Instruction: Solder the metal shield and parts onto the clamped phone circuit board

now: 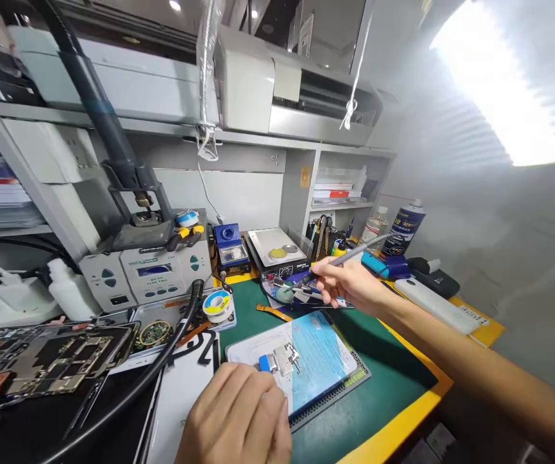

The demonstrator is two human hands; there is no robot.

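Corded tool point(307, 278) in the right hand's grip point(342, 281), dark front protruding leftward

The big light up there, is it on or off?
On. The light glows bright white at the picture's upper right.

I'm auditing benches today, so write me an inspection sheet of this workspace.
Surface: green mat with a yellow border.
Job's things: pen-like tool; metal part with a blue end, lying on a blue-and-white pad.
Clutter: wound spool; opened device with exposed boards.
Hands: right hand grips the tool; left hand curled near the pad, palm hidden.
Cables: grey cord behind the tool; black hose at left.
Surroundings: shelving; bright lamp, upper right.
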